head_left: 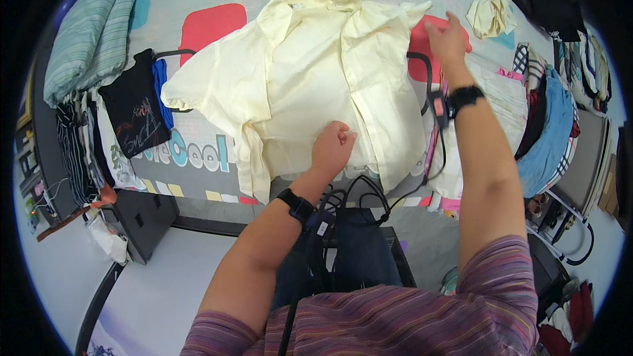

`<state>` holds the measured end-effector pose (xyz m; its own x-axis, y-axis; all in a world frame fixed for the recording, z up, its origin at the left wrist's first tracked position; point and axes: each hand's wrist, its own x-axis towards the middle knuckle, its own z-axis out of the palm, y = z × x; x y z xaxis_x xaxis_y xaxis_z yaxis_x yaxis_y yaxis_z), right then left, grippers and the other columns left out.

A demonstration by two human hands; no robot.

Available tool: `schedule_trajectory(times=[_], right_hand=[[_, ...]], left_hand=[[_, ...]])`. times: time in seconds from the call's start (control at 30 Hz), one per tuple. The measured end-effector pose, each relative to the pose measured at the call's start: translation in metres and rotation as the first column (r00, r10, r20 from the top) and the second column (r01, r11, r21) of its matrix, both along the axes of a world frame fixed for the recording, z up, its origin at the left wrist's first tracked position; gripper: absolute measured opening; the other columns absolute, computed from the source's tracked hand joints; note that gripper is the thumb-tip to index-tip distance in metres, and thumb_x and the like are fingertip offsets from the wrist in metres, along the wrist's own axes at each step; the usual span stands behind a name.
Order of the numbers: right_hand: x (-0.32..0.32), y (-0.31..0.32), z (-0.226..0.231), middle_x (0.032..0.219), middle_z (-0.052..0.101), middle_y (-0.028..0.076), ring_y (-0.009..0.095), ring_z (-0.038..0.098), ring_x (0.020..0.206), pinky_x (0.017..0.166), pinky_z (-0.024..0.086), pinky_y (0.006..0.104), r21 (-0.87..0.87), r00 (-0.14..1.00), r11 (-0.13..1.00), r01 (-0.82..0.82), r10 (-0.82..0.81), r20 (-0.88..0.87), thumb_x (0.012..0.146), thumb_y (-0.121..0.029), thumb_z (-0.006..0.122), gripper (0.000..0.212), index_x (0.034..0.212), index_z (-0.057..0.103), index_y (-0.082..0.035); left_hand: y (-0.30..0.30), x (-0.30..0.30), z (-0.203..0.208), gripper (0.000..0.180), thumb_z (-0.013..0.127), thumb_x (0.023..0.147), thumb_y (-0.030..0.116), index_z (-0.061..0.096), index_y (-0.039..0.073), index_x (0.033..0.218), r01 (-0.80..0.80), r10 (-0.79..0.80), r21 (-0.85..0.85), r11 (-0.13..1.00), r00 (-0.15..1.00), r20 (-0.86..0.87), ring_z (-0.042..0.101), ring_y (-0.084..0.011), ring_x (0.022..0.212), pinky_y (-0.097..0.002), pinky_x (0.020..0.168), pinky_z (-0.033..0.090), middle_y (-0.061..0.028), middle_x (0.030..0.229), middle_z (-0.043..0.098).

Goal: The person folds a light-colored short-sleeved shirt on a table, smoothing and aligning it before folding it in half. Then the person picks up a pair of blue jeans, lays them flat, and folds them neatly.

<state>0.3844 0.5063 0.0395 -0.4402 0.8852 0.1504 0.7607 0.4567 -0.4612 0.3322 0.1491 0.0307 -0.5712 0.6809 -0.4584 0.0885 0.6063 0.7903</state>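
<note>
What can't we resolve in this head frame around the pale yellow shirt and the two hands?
- Left hand: curled on the pale yellow shirt; its fingertips are turned under, so any pinch of cloth is unclear.
- Right hand: seen from the back at the shirt's far sleeve; its palm side and any contact are hidden.
- Shirt's lower hem: covered by the left hand and folded cloth.
- Clothes pile at right: warped near the fisheye rim, so single garments are hard to tell apart.

Striped purple short sleeves, black wristbands (cables attached), dark trousers.

Garment piles (541, 112) crowd the right; bare bedspread (211, 26) lies open upper left.
</note>
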Motion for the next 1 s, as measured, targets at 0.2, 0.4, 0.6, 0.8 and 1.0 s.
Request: schedule_trajectory(times=[0.2, 0.4, 0.6, 0.8, 1.0], right_hand=[[0.128, -0.184, 0.01, 0.12, 0.056, 0.021, 0.039, 0.052, 0.111, 0.095, 0.042, 0.0459, -0.026, 0.955, 0.956, -0.292, 0.293, 0.05, 0.081, -0.031, 0.073, 0.055, 0.12, 0.052, 0.002], [0.183, -0.289, 0.006, 0.137, 0.045, 0.026, 0.043, 0.043, 0.126, 0.104, 0.036, 0.0491, -0.192, 0.887, 0.944, -0.27, 0.321, 0.333, 0.074, -0.034, 0.076, 0.073, 0.13, 0.045, 0.001], [0.179, -0.27, -0.012, 0.115, 0.06, 0.023, 0.038, 0.057, 0.105, 0.087, 0.045, 0.0438, -0.237, 0.948, 0.963, -0.128, 0.189, 0.255, 0.079, -0.014, 0.064, 0.029, 0.105, 0.06, -0.003], [0.184, -0.233, 0.038, 0.083, 0.06, 0.002, 0.012, 0.055, 0.077, 0.07, 0.043, 0.0248, -0.724, 0.83, 0.666, 0.18, -0.498, -0.252, 0.091, -0.012, 0.056, 0.007, 0.09, 0.06, -0.006], [0.172, -0.221, 0.098, 0.08, 0.054, -0.004, 0.004, 0.046, 0.074, 0.067, 0.039, 0.0202, -0.592, 0.799, 0.805, 0.034, -0.378, -0.468, 0.09, -0.009, 0.054, 0.005, 0.089, 0.057, -0.005]], left_hand=[[-0.072, -0.012, 0.019, 0.033, 0.074, 0.076, 0.031, 0.059, 0.008, 0.096, 0.598, -0.579, -0.093, 0.796, 0.708, -0.403, 0.057, -0.0289, 0.082, -0.0405, 0.074, 0.046, -0.0081, 0.083, 0.057], [-0.123, -0.02, 0.008, 0.052, 0.071, 0.075, 0.029, 0.053, 0.005, 0.117, 0.66, -0.73, -0.347, 0.667, 0.486, -0.48, 0.046, -0.0323, 0.117, -0.0434, 0.099, 0.037, -0.0138, 0.118, 0.051], [-0.1, -0.021, 0.0, 0.052, 0.066, 0.079, 0.026, 0.051, 0.003, 0.123, 0.615, -0.725, -0.433, 0.659, 0.364, -0.585, 0.045, -0.0313, 0.119, -0.0452, 0.101, 0.035, -0.014, 0.124, 0.05], [-0.104, -0.03, -0.003, 0.045, 0.063, 0.081, 0.023, 0.054, 0.005, 0.121, 0.575, -0.636, -0.354, 0.738, 0.416, -0.65, 0.049, -0.0263, 0.11, -0.0421, 0.096, 0.037, -0.0089, 0.117, 0.054], [-0.095, -0.044, 0.005, 0.016, 0.058, 0.076, 0.013, 0.059, 0.008, 0.092, 0.654, -0.659, -0.304, 0.693, 0.404, -0.634, 0.055, -0.0246, 0.09, -0.0395, 0.088, 0.038, -0.0054, 0.09, 0.058]])
